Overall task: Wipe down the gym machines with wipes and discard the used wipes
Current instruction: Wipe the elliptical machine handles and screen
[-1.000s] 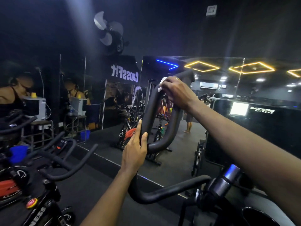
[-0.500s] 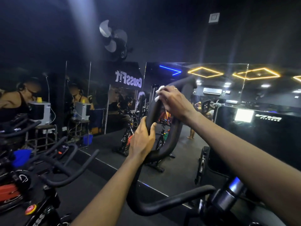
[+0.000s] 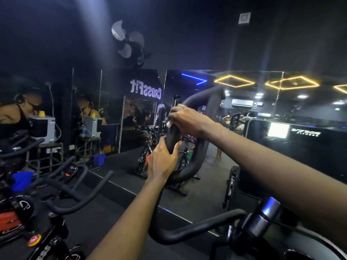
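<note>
Wipe: white, crumpled, only a small corner showing under the right hand, on the upper left side of the handlebar loop. Right arm reaches in from the near right, forearm almost straight, wrist bent down; fingers curled over the bar and clamping the wipe against it. A ring shows on one finger. Left arm comes up from the near centre; left hand grips the loop lower down on the same side, fingers wrapped round it, thumb on the right of the bar. The loop is matte black padded tube, a narrow oval standing upright, long axis vertical with the top leaning far and right. Below it a lower bar curves right to a glossy stem. To the left, a neighbouring bike's black handlebars and a blue bucket. On the far side a mirrored wall, with a fan above.
</note>
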Available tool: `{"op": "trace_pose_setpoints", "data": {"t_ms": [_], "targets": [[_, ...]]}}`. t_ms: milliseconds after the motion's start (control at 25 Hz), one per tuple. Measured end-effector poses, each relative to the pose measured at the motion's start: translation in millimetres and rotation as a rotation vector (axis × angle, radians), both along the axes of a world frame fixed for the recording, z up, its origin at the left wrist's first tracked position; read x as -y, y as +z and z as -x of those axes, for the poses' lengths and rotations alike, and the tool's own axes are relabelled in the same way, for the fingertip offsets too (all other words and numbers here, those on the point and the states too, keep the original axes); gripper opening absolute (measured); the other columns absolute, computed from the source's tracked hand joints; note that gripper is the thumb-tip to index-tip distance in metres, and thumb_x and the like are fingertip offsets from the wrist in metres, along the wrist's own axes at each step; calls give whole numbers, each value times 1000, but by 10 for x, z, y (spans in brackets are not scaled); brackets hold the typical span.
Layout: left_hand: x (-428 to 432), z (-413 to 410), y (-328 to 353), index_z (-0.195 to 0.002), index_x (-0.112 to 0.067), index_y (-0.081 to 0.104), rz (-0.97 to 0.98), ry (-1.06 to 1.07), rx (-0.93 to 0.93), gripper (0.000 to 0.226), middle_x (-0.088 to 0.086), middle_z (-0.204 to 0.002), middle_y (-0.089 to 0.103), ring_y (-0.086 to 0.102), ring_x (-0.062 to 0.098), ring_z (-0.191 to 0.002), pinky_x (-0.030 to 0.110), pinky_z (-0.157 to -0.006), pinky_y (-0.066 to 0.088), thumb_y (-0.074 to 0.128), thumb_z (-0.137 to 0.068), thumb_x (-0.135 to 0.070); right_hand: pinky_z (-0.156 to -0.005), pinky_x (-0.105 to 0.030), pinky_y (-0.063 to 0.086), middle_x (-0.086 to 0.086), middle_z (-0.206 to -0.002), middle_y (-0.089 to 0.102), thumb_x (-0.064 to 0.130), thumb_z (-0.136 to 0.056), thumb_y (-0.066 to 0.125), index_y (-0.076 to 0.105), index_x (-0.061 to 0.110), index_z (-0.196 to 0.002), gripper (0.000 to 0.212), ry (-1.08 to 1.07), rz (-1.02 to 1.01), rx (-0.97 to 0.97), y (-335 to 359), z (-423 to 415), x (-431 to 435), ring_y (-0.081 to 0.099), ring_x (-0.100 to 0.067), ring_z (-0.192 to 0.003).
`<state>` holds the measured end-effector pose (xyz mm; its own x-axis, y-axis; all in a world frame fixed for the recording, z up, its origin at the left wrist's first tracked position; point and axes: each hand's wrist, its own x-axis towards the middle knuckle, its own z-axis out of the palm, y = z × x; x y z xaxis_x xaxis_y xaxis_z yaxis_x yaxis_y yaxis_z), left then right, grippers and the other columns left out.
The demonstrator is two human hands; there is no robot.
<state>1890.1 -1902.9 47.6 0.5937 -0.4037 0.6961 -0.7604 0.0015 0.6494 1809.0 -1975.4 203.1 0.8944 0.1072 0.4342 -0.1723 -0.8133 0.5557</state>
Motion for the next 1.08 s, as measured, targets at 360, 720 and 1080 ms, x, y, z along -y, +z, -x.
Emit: {"op": "trace_pose_setpoints", "data": {"t_ms": [360, 720, 1080], "targets": [[28, 40, 42, -158, -19, 9, 81, -21, 364, 65, 7, -155, 26, 51, 28, -123, 42, -92, 53, 42, -103, -32, -80, -44, 45, -21, -94, 65, 1, -87, 61, 69, -1, -90, 9, -70, -23, 456, 517, 431, 291, 59, -40, -91], [83, 21, 94, -157, -10, 6, 30, 27, 479, 71, 14, -163, 13, 33, 27, -141, 38, -114, 36, 47, -100, -17, -76, -40, 45, -19, -94, 63, -6, -80, 64, 70, 1, -93, 16, -122, -23, 347, 597, 625, 239, 59, -38, -91], [86, 37, 92, -155, -2, 14, -2, 113, 550, 63, 14, -162, 17, 17, 23, -150, 38, -122, 21, 44, -102, -16, -80, -37, 44, -17, -95, 66, -5, -82, 61, 74, 4, -90, 17, -64, -87, 460, 582, 859, 289, 60, -36, -89]]}}
